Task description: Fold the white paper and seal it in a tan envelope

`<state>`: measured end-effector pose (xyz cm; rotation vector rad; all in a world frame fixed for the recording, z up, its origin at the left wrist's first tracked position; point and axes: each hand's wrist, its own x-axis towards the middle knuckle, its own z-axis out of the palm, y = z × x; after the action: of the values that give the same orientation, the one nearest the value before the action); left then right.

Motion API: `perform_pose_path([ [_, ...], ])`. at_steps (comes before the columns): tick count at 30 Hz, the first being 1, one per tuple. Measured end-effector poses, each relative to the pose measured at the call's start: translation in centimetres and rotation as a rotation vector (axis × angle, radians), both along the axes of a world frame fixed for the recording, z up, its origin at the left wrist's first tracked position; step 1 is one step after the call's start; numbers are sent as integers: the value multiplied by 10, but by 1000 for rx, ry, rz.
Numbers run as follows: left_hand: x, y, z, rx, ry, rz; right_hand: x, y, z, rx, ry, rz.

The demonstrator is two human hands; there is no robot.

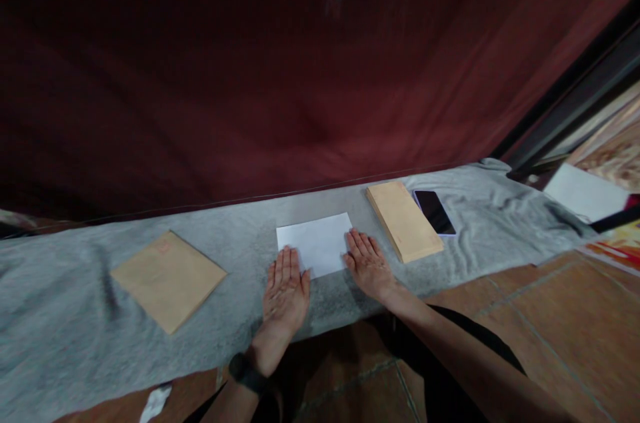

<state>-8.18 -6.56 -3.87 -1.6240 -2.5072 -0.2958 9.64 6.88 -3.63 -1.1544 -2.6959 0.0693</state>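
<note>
White paper on grey cloth, long axis running left to right between the left hand and right hand, each laid flat at an end, fingers extended, pinching nothing, neither clearly nearer; folded or single, hard to tell.

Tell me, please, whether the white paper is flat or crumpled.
Flat; the white paper shows a smooth face, left hand and right hand at its sides. Any fold: cannot tell.

left hand | right hand | flat on white paper | (grey cloth beneath)
</note>
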Motion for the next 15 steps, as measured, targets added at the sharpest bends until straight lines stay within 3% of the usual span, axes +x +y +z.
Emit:
perform_pose_path([
  [5, -4, -1, 4, 50, 16, 38, 1, 1, 5, -52, -16, -42],
  [9, 11, 14, 15, 179, 10, -10, -10, 2, 17, -90, 43, -73],
  [15, 28, 47, 13, 83, -72, -198, -38, 3, 31, -199, 223, 156],
])
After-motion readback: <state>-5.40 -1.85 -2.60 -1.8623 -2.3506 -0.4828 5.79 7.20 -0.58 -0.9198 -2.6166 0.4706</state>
